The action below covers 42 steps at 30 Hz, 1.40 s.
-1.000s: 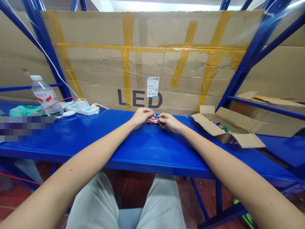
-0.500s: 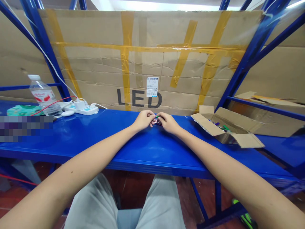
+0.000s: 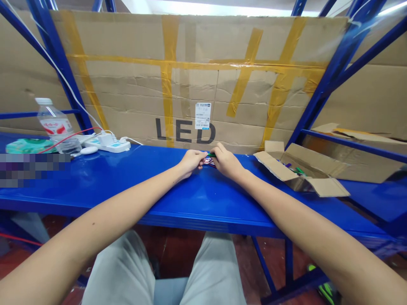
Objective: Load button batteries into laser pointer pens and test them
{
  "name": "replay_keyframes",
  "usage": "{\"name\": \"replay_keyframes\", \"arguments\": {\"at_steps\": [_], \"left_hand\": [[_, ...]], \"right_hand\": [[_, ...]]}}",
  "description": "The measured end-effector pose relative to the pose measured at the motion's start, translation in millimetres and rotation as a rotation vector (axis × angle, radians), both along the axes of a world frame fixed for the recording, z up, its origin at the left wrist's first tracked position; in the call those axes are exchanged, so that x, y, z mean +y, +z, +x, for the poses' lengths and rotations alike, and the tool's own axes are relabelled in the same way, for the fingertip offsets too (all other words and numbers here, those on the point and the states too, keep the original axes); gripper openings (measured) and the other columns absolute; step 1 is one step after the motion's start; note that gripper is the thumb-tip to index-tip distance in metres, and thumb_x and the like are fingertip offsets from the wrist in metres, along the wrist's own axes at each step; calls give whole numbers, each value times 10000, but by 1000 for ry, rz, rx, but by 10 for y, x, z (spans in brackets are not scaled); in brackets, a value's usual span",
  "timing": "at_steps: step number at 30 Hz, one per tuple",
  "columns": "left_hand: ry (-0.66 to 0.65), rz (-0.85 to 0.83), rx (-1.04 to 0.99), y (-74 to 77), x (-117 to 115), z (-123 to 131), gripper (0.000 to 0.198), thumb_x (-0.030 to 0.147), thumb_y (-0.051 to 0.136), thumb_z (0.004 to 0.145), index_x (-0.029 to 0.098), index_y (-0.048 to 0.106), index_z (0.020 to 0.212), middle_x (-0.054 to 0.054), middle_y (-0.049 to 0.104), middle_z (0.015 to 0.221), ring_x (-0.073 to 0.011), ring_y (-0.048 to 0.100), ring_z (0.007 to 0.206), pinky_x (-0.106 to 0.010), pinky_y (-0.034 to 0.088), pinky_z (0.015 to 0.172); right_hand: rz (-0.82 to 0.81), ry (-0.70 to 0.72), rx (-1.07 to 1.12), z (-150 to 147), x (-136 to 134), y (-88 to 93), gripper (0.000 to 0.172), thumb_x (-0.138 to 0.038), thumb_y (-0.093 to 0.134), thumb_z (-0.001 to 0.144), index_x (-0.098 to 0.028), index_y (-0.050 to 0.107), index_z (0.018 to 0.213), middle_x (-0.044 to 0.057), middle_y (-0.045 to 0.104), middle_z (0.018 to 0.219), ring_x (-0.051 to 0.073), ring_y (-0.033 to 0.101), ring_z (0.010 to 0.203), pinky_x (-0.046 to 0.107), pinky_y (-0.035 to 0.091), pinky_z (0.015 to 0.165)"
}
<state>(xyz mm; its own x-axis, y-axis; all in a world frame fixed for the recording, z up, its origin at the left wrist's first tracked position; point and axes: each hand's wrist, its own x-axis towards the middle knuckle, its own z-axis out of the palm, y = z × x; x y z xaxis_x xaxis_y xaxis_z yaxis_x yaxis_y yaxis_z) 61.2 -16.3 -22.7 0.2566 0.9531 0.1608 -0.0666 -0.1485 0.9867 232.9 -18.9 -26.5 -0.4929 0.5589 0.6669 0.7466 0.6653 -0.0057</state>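
Observation:
Both hands meet over the far middle of the blue table (image 3: 203, 195). My left hand (image 3: 192, 162) is closed, its thumb and fingertips pinching the left end of a small green item (image 3: 211, 155). My right hand (image 3: 226, 161) is closed too, its fingers at the right end of that green item. Just below the green item, between the hands, lie several small shiny reddish and silver pieces (image 3: 210, 162); they are too small to make out. My right fingers partly cover them.
An open cardboard box (image 3: 302, 169) with small coloured items stands on the right. At the left are a bottle (image 3: 57, 127), a power strip (image 3: 117, 145), a green packet (image 3: 28, 146) and cables. A large carton (image 3: 133, 93) marked LED stands behind, between blue posts.
My right hand has shifted slightly and its fingers are raised more. More of the green item and the shiny pieces now shows between the hands.

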Motion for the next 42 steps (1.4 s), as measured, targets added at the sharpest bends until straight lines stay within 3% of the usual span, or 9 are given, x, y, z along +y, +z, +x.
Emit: {"name": "replay_keyframes", "arguments": {"at_steps": [5, 10, 14, 16, 18, 23, 29, 36, 42], "left_hand": [[-42, -25, -112, 43, -22, 26, 332, 150, 598, 898, 146, 499, 581, 37, 433, 496, -54, 396, 442, -213, 304, 448], [37, 236, 95, 83, -7, -17, 215, 141, 575, 878, 140, 580, 663, 33, 496, 519, -85, 440, 489, -232, 345, 511], [97, 582, 337, 70, 29, -96, 116, 163, 606, 837, 136, 629, 726, 0, 614, 669, -118, 530, 649, -241, 398, 639], [91, 653, 415, 42, 44, -119, 116, 188, 592, 846, 138, 636, 751, -12, 639, 714, -131, 549, 691, -247, 402, 662], [96, 652, 442, 17, 55, -120, 126, 206, 580, 856, 140, 639, 767, -16, 644, 721, -137, 558, 698, -250, 404, 661], [143, 491, 347, 36, 53, -66, 131, 170, 595, 831, 142, 611, 704, 12, 591, 612, -119, 532, 610, -241, 398, 612], [105, 292, 213, 73, 36, -32, 184, 176, 596, 859, 148, 597, 677, 32, 534, 493, -100, 491, 476, -235, 375, 508], [3, 369, 165, 50, 49, -69, 145, 193, 631, 852, 146, 600, 719, 22, 568, 529, -97, 525, 496, -227, 410, 508], [-7, 519, 237, 63, 58, -94, 147, 233, 619, 850, 151, 583, 733, 16, 574, 584, -107, 530, 550, -240, 423, 555]], "right_hand": [[68, -12, -102, -2, -40, 48, 209, -166, 369, 955, -150, 577, 946, 157, 575, 981, 223, 553, 757, 342, 429, 663], [-9, 76, 101, -38, -56, 82, 152, -171, 440, 897, -158, 592, 895, 142, 621, 929, 224, 562, 779, 358, 442, 717], [-419, 182, 413, -58, -17, 96, 165, -282, 510, 856, -178, 580, 748, 36, 587, 670, 170, 520, 633, 317, 421, 634], [-660, 231, 492, -47, 8, 94, 214, -358, 538, 832, -180, 571, 718, -5, 524, 574, 139, 457, 535, 290, 376, 555], [-745, 254, 521, -33, 28, 89, 245, -397, 550, 819, -176, 573, 715, -15, 508, 553, 129, 434, 511, 283, 354, 538], [-410, 210, 416, -24, 52, 87, 148, -312, 606, 775, -172, 597, 822, 45, 628, 791, 179, 540, 728, 319, 420, 695], [-47, 225, 245, -7, 43, 67, 109, -115, 530, 777, -204, 468, 792, 35, 523, 805, 181, 487, 751, 312, 405, 694], [44, 319, 188, 23, 21, 64, 121, -94, 498, 829, -206, 467, 799, 37, 494, 798, 186, 475, 743, 324, 401, 699], [-62, 276, 304, 9, -8, 109, 86, -157, 562, 781, -192, 496, 739, 12, 521, 721, 159, 467, 686, 296, 372, 661]]}}
